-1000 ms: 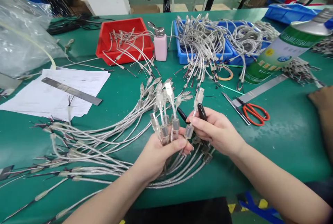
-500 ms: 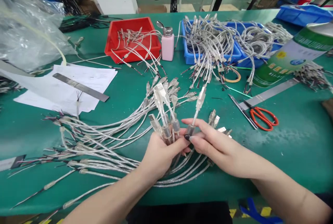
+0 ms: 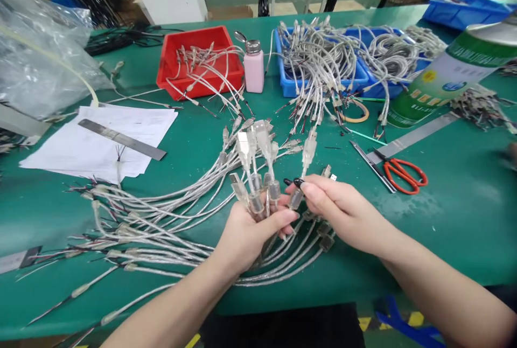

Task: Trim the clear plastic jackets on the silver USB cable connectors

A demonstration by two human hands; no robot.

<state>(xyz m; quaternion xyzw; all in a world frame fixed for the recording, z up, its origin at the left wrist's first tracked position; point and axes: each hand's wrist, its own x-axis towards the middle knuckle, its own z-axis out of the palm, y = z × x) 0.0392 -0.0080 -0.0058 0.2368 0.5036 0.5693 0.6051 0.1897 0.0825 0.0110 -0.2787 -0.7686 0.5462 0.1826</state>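
Wrapped round a small bunch of USB cables [image 3: 264, 146], my left hand [image 3: 246, 235] is closed, with the clear plugs pointing up and away. Each cable carries a clear cylindrical bead below its plug. My right hand [image 3: 343, 208] pinches a single USB cable [image 3: 309, 148] between thumb and fingers, just above its bead [image 3: 296, 199]. This cable stands to the right of the bunch, its lower part close to my left fingertips. Under and left of my hands lies a spread of silvery cables [image 3: 169, 218], with stripped dark wire ends at the far left.
A red bin [image 3: 161, 76] and blue bins [image 3: 288, 89] of cables stand at the back, with a pink pump bottle [image 3: 254, 70] between them. Orange-handled scissors [image 3: 406, 175], tweezers [image 3: 374, 167] and a green can [image 3: 440, 76] are at the right. Papers [image 3: 92, 159] with a steel ruler [image 3: 121, 139] lie left.
My right thumb and fingers have shifted up from the bead to the cable just above it. My left hand keeps its hold on the bunch. The view has shifted slightly.
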